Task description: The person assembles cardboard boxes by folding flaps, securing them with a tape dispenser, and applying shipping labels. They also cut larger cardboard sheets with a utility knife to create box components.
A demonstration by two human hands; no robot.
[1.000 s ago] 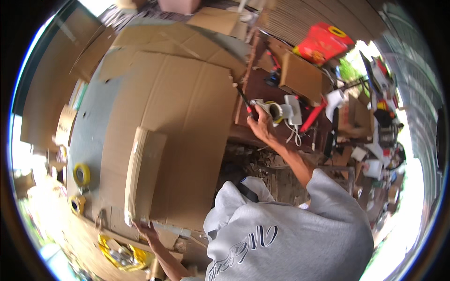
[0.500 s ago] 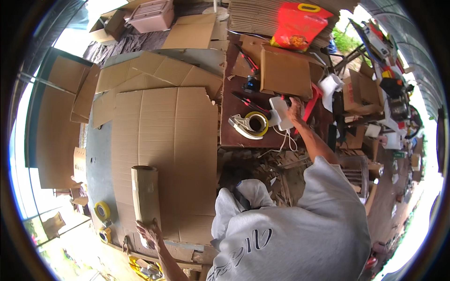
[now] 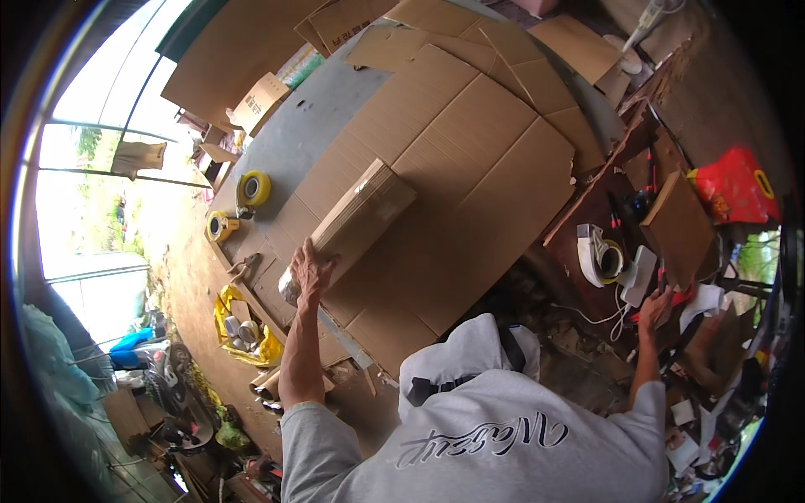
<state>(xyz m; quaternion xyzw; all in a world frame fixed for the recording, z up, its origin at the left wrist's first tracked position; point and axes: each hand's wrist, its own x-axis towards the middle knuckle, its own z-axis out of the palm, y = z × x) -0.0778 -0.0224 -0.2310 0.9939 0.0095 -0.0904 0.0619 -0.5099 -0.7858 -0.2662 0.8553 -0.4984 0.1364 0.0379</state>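
Observation:
My left hand (image 3: 310, 272) is closed round the near end of a long cardboard bundle (image 3: 365, 214), which is made of stacked or folded strips. Clear tape shines at its lower end. Under the bundle spreads a large creased cardboard sheet (image 3: 453, 180), laid over a grey table. My right hand (image 3: 654, 306) is out at the right, closed on a slim dark thing with some red on it, too small to make out. Beside that hand are a white power strip (image 3: 640, 277) with its cable and a white tape dispenser (image 3: 597, 256) loaded with a yellow-rimmed roll.
Two yellow tape rolls, one a larger roll (image 3: 253, 189), sit at the table's left edge near pliers (image 3: 245, 265). A yellow bag (image 3: 251, 331) hangs below that edge. On the right, a brown box (image 3: 681, 226) stands near a red bag (image 3: 736, 189). Cardboard scraps litter the ground.
The whole view has swung round, so the table now lies slanted. My left hand still grips the bundle. My right hand has drawn away from the power strip toward me, holding the slim dark thing.

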